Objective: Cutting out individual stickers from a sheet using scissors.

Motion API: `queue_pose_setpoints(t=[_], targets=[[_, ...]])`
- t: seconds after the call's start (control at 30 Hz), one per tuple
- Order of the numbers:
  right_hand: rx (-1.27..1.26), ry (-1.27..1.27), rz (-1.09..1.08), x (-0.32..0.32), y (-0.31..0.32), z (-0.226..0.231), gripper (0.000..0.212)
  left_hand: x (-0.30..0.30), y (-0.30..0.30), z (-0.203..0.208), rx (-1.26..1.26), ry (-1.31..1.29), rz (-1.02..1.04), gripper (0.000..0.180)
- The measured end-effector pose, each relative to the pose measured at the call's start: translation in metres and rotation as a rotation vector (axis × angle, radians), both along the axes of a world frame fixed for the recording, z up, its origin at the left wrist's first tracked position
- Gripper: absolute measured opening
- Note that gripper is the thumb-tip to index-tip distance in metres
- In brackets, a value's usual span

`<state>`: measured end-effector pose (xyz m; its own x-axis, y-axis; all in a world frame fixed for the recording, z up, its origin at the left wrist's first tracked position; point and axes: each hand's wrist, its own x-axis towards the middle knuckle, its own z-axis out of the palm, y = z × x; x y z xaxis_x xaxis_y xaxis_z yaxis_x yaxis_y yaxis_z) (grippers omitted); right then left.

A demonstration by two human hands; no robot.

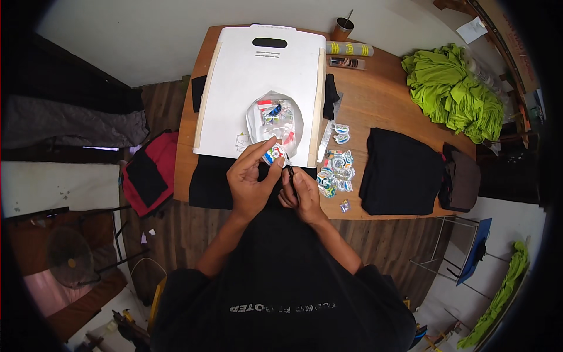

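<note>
My left hand [252, 183] pinches a small colourful cut-out patch [271, 156] with a white edge, between thumb and fingers. Close beside it, my right hand [302, 195] is closed around a thin black-handled tool [290, 171], its tip near the patch; its exact kind is too small to make out. Just beyond both hands, a round white open container [251, 120] rests on a white board [229, 88] and holds clear and coloured scraps. Several similar colourful cut-outs [340, 170] lie on the table to the right of my right hand.
The wooden table [375, 94] carries a folded black cloth pile [402, 173], a heap of lime-green cloth [451, 88], a clear roll with yellow print [352, 49] and a brown cup [343, 28]. Black cloth [208, 185] lies under the board. A fan [70, 258] stands at left.
</note>
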<state>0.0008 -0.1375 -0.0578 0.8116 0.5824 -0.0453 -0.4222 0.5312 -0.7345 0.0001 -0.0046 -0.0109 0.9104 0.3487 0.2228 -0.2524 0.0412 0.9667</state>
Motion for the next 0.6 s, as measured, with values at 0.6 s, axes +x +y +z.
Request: queue_pose_setpoints(t=[0.6], targets=[[0.009,-0.005,0.001,-0.0004,0.0001,0.0005,0.034,0.0008,0.0035,0.0018,-0.069,0.017,-0.042,0.039]])
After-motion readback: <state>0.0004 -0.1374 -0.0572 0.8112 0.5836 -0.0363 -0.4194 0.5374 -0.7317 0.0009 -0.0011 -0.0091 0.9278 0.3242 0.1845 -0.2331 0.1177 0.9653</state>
